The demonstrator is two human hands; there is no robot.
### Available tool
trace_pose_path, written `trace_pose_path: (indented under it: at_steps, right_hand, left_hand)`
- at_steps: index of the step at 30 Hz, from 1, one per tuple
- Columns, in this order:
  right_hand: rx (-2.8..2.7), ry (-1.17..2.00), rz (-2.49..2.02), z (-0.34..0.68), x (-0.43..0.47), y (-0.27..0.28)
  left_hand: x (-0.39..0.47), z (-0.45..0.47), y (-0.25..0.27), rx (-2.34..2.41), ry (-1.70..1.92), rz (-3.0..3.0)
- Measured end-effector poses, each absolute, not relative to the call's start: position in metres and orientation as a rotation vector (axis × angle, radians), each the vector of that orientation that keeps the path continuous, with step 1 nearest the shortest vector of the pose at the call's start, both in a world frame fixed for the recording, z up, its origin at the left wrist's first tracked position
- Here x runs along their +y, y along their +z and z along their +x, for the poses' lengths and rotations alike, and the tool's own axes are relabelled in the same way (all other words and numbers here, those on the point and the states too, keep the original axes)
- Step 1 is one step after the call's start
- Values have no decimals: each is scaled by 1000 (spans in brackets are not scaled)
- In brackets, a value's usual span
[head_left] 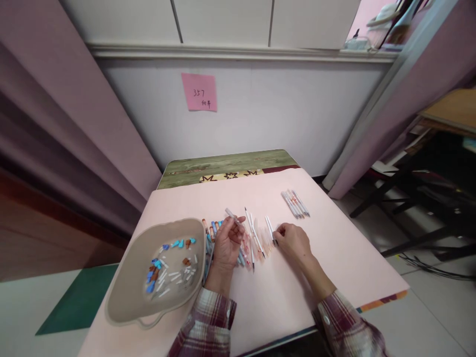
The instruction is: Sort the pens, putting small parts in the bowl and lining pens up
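My left hand [227, 245] is closed around a short translucent pen barrel [230, 213] that sticks up past its fingertips. To the right, my right hand [295, 242] is low over the table with thumb and fingertips pinched at the dark-tipped lower end of a thin white pen refill [270, 227]. Several more white refills with dark tips [254, 234] lie between the hands, over clear and pinkish pen parts [245, 245]. Behind my left hand, blue and brown pen pieces [212, 229] are partly hidden.
A beige plastic basin [128, 263] stands at the left, holding blue and brown caps [151, 277] and small white sticks [174, 273]. Several assembled-looking pens [295, 204] lie side by side at the back right of the pink-covered table [345, 267]. A pink note [200, 92] hangs on the wall.
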State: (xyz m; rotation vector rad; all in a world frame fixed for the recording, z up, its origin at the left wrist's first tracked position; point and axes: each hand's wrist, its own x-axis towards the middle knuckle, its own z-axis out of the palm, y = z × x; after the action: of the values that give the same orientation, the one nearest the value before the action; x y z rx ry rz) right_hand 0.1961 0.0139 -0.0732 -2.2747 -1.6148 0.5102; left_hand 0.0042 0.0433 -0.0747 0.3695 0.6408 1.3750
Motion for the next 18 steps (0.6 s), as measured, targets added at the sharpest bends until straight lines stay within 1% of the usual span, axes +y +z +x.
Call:
trace_pose_path:
  at_steps: [4,11,18]
  right_hand:
    - [-1730,377,-2409,192,19,-66]
    - [-1875,280,-2465,184,23,-64]
    - [-1849,342,-2504,189,19,-55]
  left_hand:
    - [44,4,-74,631,1385,379]
    - [44,5,-77,645,1364,396]
    - [40,9,-78,662,1353,413]
